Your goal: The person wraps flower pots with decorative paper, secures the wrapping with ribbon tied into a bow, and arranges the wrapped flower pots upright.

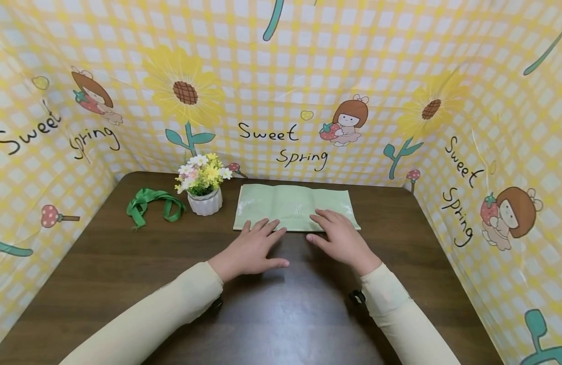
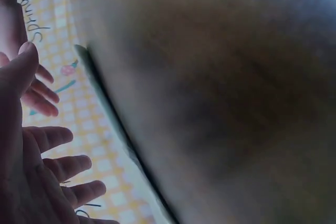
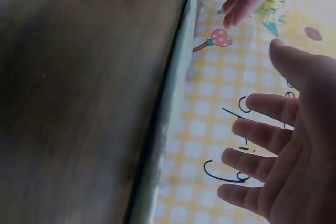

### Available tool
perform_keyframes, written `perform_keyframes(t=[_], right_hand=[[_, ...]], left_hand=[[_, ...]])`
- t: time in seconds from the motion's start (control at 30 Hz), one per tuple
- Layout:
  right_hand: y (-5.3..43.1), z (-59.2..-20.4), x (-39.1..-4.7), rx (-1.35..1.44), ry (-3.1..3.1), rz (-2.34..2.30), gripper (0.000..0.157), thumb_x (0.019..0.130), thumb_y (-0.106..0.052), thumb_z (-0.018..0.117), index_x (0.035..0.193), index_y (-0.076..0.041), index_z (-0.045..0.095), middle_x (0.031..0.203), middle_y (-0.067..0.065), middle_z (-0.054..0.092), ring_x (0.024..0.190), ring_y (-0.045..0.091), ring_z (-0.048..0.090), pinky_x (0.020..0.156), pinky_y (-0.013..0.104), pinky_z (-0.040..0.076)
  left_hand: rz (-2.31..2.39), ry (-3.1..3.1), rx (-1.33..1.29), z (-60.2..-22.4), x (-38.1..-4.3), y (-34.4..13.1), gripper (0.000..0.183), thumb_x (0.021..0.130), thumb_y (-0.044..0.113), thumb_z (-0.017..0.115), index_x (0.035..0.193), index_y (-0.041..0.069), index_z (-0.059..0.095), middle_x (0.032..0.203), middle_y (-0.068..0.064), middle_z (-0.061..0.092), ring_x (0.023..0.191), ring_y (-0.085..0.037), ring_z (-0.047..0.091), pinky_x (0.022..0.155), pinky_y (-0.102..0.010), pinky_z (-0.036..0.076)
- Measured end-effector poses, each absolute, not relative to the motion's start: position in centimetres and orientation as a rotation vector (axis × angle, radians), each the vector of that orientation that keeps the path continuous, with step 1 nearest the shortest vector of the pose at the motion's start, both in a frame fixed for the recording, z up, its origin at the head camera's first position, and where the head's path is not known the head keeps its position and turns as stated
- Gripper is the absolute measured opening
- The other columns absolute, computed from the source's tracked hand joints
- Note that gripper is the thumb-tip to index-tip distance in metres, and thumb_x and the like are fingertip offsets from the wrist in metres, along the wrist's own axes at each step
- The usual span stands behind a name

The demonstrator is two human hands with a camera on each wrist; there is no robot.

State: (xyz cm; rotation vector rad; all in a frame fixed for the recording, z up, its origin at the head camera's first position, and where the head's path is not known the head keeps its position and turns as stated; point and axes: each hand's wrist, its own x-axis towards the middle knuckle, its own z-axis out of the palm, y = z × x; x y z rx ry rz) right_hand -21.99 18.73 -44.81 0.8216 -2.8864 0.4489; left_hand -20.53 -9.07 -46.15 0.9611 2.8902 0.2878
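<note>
A folded pale green sheet [image 1: 281,200] with a slight sheen and soft creases lies flat on the brown table. My left hand [image 1: 249,248], fingers spread, is over the sheet's near edge at its left half. Toward the right end, my right hand [image 1: 345,241] overlaps the same edge with its fingers apart. Both wrist views show a gap between fingers and sheet: the left hand [image 2: 37,182] and the right hand [image 3: 294,145] are held above the sheet's thin edge [image 3: 168,108], gripping nothing.
Left of the sheet stands a white ribbed pot [image 1: 205,203] of small white, yellow and pink flowers [image 1: 203,172]. Beside it lies a looped green ribbon [image 1: 155,203]. A yellow checked cloth [image 1: 281,91] with printed figures walls the table [image 1: 126,274] at the back and sides.
</note>
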Motion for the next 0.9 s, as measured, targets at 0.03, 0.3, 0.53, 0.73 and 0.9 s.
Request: perform_keyframes(t=[0.03, 0.3, 0.53, 0.73, 0.9], right_hand=[[18.6, -44.9, -22.3, 0.82, -2.897, 0.45, 0.061, 0.101, -0.051, 0.059, 0.148, -0.012, 0.055, 0.154, 0.013, 0.049, 0.143, 0.036, 0.045, 0.116, 0.056, 0.035], [18.0, -45.6, -23.6, 0.802, -3.036, 0.404, 0.054, 0.102, -0.043, 0.061, 0.143, -0.007, 0.06, 0.148, 0.018, 0.055, 0.137, 0.037, 0.051, 0.112, 0.054, 0.042], [17.6, -46.2, -23.8, 0.783, -3.114, 0.413, 0.053, 0.103, -0.042, 0.06, 0.142, -0.006, 0.06, 0.147, 0.017, 0.055, 0.137, 0.037, 0.052, 0.112, 0.053, 0.042], [17.7, -46.9, -23.5, 0.785, -3.148, 0.415, 0.048, 0.104, -0.04, 0.059, 0.139, -0.008, 0.062, 0.144, 0.014, 0.058, 0.136, 0.034, 0.052, 0.112, 0.051, 0.042], [17.8, -47.2, -23.1, 0.839, -3.127, 0.402, 0.039, 0.105, -0.031, 0.059, 0.135, -0.007, 0.066, 0.141, 0.015, 0.06, 0.132, 0.037, 0.054, 0.11, 0.053, 0.043]], left_hand=[[0.281, 2.883, 0.96, -46.3, -20.9, -8.9, 0.088, 0.092, 0.074, 0.054, 0.16, 0.02, 0.037, 0.167, -0.01, 0.03, 0.153, -0.039, 0.026, 0.115, -0.074, 0.02], [0.277, 2.784, 0.935, -46.8, -22.7, -8.1, 0.087, 0.094, 0.074, 0.05, 0.16, 0.02, 0.037, 0.167, -0.008, 0.03, 0.153, -0.035, 0.027, 0.116, -0.072, 0.022], [0.318, 2.727, 0.854, -46.7, -23.0, -7.8, 0.087, 0.094, 0.073, 0.051, 0.16, 0.018, 0.038, 0.163, -0.01, 0.037, 0.148, -0.035, 0.035, 0.113, -0.065, 0.033], [0.299, 2.741, 0.857, -47.0, -22.9, -7.7, 0.088, 0.094, 0.074, 0.051, 0.159, 0.017, 0.038, 0.158, -0.009, 0.044, 0.145, -0.034, 0.039, 0.109, -0.062, 0.04], [0.27, 2.764, 0.87, -47.0, -22.9, -7.8, 0.088, 0.093, 0.073, 0.055, 0.156, 0.013, 0.043, 0.156, -0.01, 0.047, 0.142, -0.034, 0.041, 0.105, -0.06, 0.044]])
